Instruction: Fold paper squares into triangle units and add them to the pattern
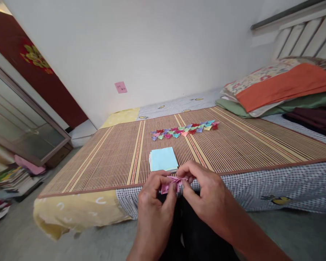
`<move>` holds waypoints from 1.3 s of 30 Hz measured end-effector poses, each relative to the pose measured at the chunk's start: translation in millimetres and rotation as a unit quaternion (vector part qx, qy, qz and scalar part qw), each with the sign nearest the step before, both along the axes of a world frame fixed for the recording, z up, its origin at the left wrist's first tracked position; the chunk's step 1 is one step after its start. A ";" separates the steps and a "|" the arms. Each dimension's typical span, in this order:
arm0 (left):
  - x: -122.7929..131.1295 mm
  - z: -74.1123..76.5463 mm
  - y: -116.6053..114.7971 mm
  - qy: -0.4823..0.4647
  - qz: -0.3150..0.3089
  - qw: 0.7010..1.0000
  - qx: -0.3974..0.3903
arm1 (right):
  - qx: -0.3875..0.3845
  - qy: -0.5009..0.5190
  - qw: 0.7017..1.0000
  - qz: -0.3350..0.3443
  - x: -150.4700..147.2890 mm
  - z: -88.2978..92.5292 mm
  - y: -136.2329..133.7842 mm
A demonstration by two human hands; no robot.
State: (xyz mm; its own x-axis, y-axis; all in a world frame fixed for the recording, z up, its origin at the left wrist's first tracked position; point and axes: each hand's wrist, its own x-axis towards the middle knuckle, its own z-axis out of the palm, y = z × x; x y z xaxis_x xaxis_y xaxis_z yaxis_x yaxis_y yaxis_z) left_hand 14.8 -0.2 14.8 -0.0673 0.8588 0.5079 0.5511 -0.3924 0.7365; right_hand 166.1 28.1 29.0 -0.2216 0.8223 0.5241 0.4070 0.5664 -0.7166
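My left hand point(154, 203) and my right hand point(206, 195) are both pinched on a small pink folded paper point(174, 183), held between them just in front of the bed's near edge. Just beyond my fingers a stack of light blue square paper point(163, 158) lies on the striped bamboo mat point(103, 159). Farther back on the mat, several small folded paper pieces in many colours point(184, 129) lie in a row.
The mat covers a low bed with a checked sheet point(274, 185) and a yellow sheet point(76, 212). Folded pillows and blankets point(282, 87) are piled at the right. A pink note point(121, 87) is stuck on the white wall. A glass cabinet point(21, 123) and stacked books point(13, 179) stand at the left.
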 end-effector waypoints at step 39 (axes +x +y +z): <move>1.3 3.8 -1.9 0.046 0.012 0.998 0.047 | -0.103 0.082 0.991 -0.022 -14.0 -4.4 1.3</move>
